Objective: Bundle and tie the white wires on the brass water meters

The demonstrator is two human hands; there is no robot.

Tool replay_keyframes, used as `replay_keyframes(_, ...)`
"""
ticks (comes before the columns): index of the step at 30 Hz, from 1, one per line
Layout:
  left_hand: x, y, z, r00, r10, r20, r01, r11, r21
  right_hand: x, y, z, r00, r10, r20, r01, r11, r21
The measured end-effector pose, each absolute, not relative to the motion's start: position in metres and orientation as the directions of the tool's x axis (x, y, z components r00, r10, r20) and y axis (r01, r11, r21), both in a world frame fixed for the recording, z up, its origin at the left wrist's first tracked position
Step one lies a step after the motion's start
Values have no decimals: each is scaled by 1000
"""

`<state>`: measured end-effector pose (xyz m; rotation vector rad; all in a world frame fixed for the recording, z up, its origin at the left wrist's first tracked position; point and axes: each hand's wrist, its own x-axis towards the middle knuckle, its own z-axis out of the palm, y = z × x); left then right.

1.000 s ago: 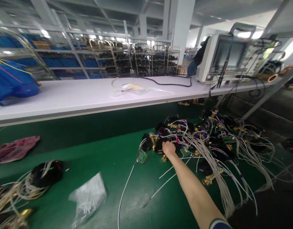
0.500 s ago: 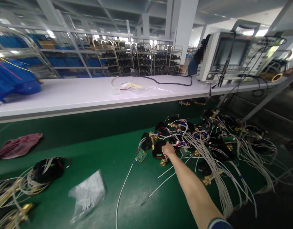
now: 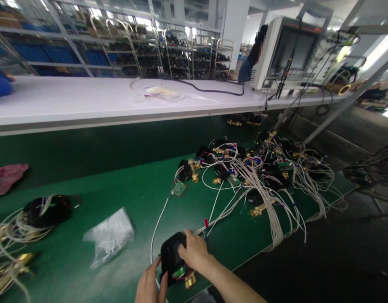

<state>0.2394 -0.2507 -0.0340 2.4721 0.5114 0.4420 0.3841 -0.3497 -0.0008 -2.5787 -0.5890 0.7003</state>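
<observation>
Black, boxy plastic housing (image 3: 171, 256) on our flat green bench (image 3: 146, 198): right hand (image 3: 195, 251) clasps it, left hand (image 3: 150, 283) touches, grip unclear; round brass fitting (image 3: 190, 281) likely adds weight, we'd hold the housing's stiff sides.

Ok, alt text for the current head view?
A person's left hand and right hand touch opposite sides of a black housing with a brass fitting, at a green bench. Nearby lie a plastic bag and cabled units; above, a white shelf bears a boxy instrument.
</observation>
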Motion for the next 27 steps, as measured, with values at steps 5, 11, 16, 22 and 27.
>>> replay_keyframes(5, 229, -238, -39, 793, 560, 241, 366, -753, 547, 352, -302, -5, 816, 398, -419, 175, -862, -477)
replay_keyframes(11, 226, -231, -48, 785, 574, 233, 388, -748, 538, 361, -310, -3, 751, 576, -324, 366, -771, -521)
replay_keyframes(16, 249, -248, -30, 835, 504, 219, 310, -761, 571, 411, -406, -13, 839, 544, -15, 501, -784, -367)
replay_keyframes(22, 281, -276, -15, 931, 317, 184, 129, -754, 644, 478, -484, -56, 803, 572, -171, 572, -819, -51)
replay_keyframes(27, 297, -300, -23, 992, 32, 121, -37, -846, 531, 506, -484, -71, 727, 633, -266, 653, -757, -20)
